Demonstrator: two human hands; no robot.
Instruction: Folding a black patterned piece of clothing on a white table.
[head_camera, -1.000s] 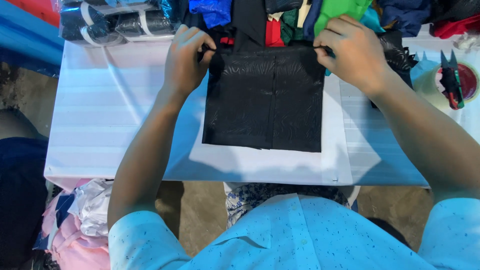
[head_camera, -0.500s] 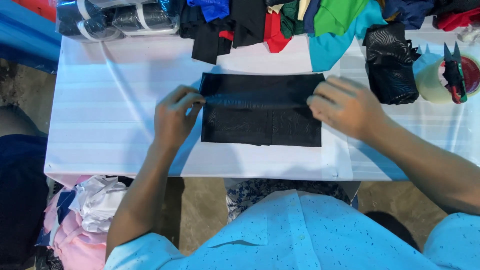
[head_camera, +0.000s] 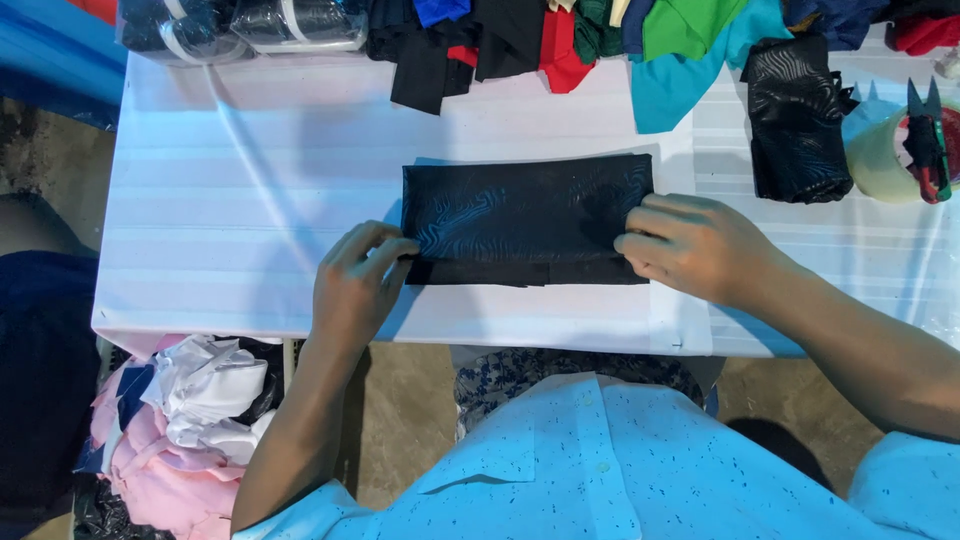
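While both hands (head_camera: 360, 280) pinch it, black cloth (head_camera: 525, 212) lies folded.

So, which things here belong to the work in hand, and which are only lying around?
In hand:
- black patterned cloth, folded
- left hand and right hand, pinching its two ends

Lying about:
- second black cloth
- coloured garments
- tape roll
- snips
- wrapped bundles

The folded cloth (head_camera: 527, 215) was black with a faint wavy sheen. The table (head_camera: 250, 190) was white, faintly striped. The shirt (head_camera: 600, 460) was light blue with dark flecks. Behind lay red (head_camera: 562, 55), green (head_camera: 690, 25) and turquoise (head_camera: 665, 90) fabrics.
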